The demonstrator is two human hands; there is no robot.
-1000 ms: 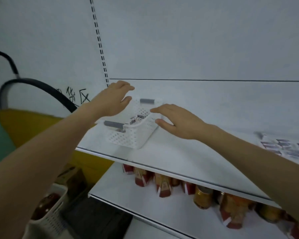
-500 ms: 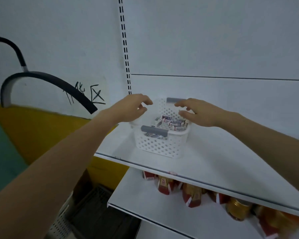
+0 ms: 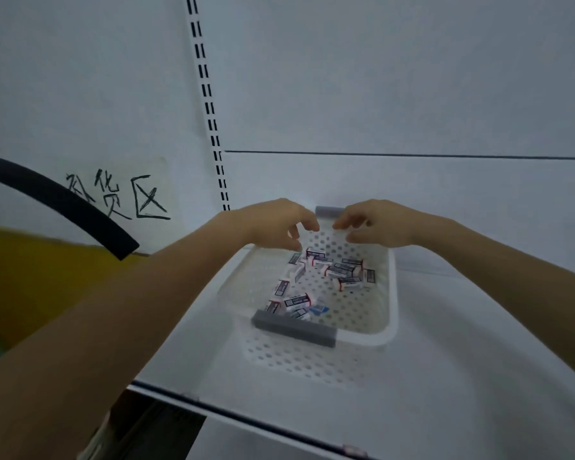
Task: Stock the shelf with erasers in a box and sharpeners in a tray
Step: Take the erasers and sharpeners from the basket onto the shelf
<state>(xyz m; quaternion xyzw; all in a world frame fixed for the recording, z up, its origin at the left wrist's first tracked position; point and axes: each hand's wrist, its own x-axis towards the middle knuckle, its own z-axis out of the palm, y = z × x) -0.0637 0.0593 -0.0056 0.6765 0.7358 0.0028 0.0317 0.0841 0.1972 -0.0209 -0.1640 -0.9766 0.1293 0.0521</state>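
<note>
A white perforated basket (image 3: pixel 391 293) with two grey handles stands on the white shelf (image 3: pixel 462 376), near its left end. Several small boxed erasers (image 3: pixel 341 271) lie loose inside it. My left hand (image 3: pixel 273 224) and my right hand (image 3: pixel 380 224) hover over the basket's far end, on either side of the far grey handle (image 3: pixel 327 211). Their fingers hang loosely curled, fingertips close together above the far rim. Nothing shows in either hand. The near grey handle (image 3: pixel 292 328) faces me. No sharpeners or tray are in view.
A slotted upright (image 3: pixel 210 111) runs up the white back panel just left of the basket. Further left are a handwritten paper sign (image 3: pixel 120 194), a black hose (image 3: pixel 63 200) and a yellow surface (image 3: pixel 30 277). The shelf's front edge (image 3: pixel 246 423) crosses the bottom.
My view has come closer and now looks down into the basket. Both hands have moved from the basket's sides to its far end, near the far handle.
</note>
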